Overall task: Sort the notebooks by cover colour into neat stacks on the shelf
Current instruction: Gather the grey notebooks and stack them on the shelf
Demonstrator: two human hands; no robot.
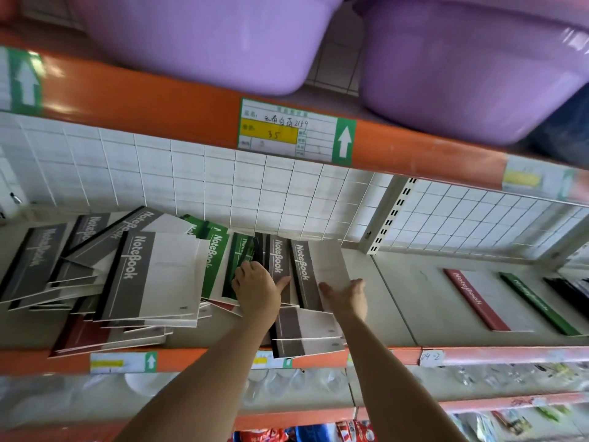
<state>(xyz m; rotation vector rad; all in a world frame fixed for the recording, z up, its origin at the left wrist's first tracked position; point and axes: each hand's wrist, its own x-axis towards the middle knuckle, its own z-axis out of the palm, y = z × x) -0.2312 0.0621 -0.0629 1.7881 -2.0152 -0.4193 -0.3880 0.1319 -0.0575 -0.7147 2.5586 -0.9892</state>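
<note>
A messy heap of notebooks covers the left half of the shelf (pixel 398 298): grey ones (pixel 149 275), green ones (pixel 216 260) and a red one (pixel 79 336) near the front edge. My left hand (pixel 256 290) grips a grey notebook (pixel 279 260) that leans at the heap's right side. My right hand (pixel 345 296) holds the right edge of the neighbouring grey notebook (pixel 314 272), fingers under its white cover. Further right, a red notebook (pixel 478 301), a green notebook (pixel 538 304) and a black notebook (pixel 570 293) lie apart on the shelf.
An orange beam (pixel 159 100) with a label runs overhead, carrying two purple plastic basins (pixel 462 68). A white wire grid (pixel 223 180) backs the shelf. A grey notebook (pixel 306 336) overhangs the orange front edge. Lower shelves hold packaged goods.
</note>
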